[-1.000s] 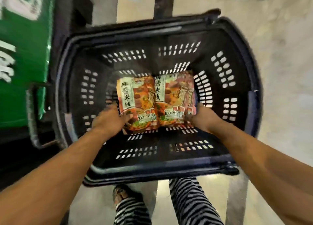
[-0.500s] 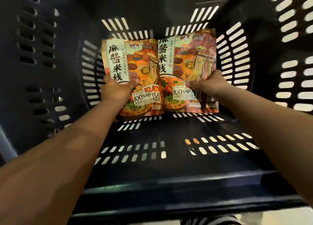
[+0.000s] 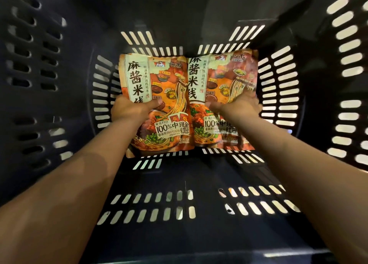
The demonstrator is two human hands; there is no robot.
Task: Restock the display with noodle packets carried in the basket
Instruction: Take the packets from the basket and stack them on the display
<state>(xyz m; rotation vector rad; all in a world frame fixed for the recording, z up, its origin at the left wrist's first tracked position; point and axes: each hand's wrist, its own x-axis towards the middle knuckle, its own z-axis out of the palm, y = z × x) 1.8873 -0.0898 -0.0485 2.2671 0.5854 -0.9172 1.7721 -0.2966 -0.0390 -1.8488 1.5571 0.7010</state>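
Observation:
Two orange noodle packets lie side by side inside the dark slotted basket (image 3: 59, 84). My left hand (image 3: 131, 109) grips the left noodle packet (image 3: 165, 96) at its left edge, thumb across the front. My right hand (image 3: 237, 106) grips the right noodle packet (image 3: 221, 78) at its right side, thumb on the front. Both packets face up, with printed pictures of noodles and bowls. The packets' lower right corner is hidden behind my right wrist.
The basket's slotted walls fill the whole view on all sides, and its floor (image 3: 179, 184) is bare in front of the packets. Nothing outside the basket can be seen.
The view has closed in on the basket until it fills the frame. Both hands took hold of the packets, and their grip now sits higher on them.

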